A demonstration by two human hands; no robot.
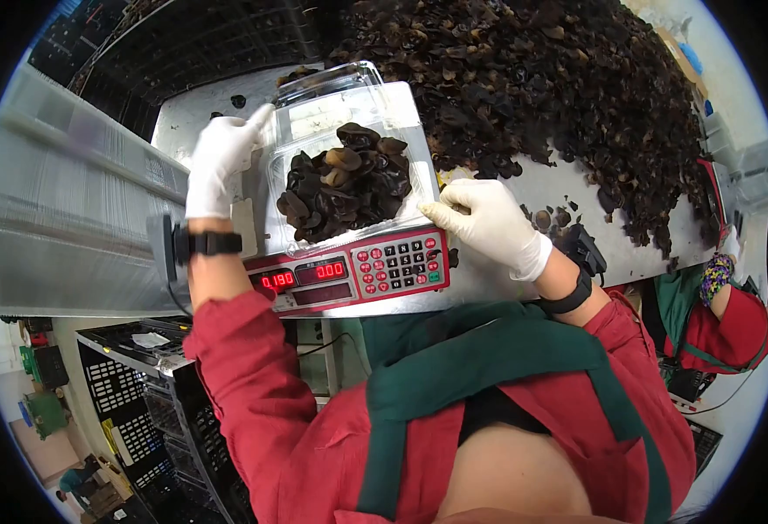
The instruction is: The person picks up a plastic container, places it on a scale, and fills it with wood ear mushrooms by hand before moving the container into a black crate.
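Observation:
A clear plastic tray (397,223) heaped with dark wood ear mushrooms (342,183) rests on a digital scale (349,278). The red display reads 0.190 on the left and 0.00 beside it. My left hand (220,162), in a white glove, is at the left side of the scale, fingers stretched toward a clear plastic container (327,83) behind the filled tray. My right hand (493,225), gloved too, is at the scale's right edge, thumb and fingers pinched together by the tray's corner. What sits between them I cannot tell.
A large pile of wood ear mushrooms (559,79) covers the back and right of the metal table (506,188). Plastic-wrapped stacks (78,192) stand left, black crates (200,52) behind. Another person's sleeve (733,327) shows at far right; a black rack (166,402) stands below left.

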